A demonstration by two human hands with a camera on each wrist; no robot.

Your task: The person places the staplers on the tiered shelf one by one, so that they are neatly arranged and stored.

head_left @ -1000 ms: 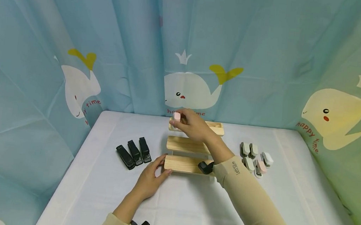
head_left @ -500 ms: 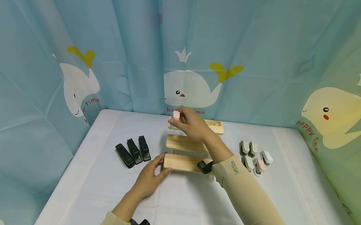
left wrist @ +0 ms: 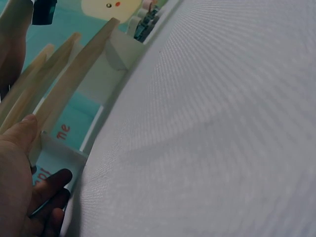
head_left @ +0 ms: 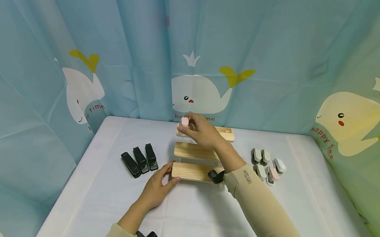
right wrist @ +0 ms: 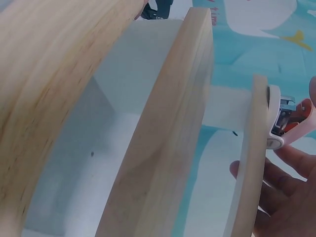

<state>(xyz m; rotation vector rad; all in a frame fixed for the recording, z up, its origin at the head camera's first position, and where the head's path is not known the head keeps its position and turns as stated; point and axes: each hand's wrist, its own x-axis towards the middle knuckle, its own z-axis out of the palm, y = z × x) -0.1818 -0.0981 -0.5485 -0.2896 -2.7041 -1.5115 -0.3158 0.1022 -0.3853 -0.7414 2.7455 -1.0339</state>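
A small pink and white stapler [right wrist: 291, 116] stands on the top shelf [right wrist: 256, 148] of a three-tier wooden rack [head_left: 196, 151], at its left end in the head view. My right hand [head_left: 202, 130] pinches the stapler between thumb and fingers; in the right wrist view, other fingers lie behind the shelf. At the lowest shelf's left end, my left hand [head_left: 155, 190] holds the rack, thumb in front and fingers round the side. The left wrist view shows the left thumb [left wrist: 24, 131] against the wood, with other fingers by the pale side panel [left wrist: 61, 150].
Left of the rack lie three black staplers [head_left: 141, 160]. To the right, several small staplers [head_left: 267, 165] in pale green, white and pink are grouped together. A white cloth [head_left: 103, 201] covers the table, and a blue whale-print curtain [head_left: 267, 35] hangs behind it.
Both hands keep their places on the stapler and the rack. Only a slight shift of the head view shows.
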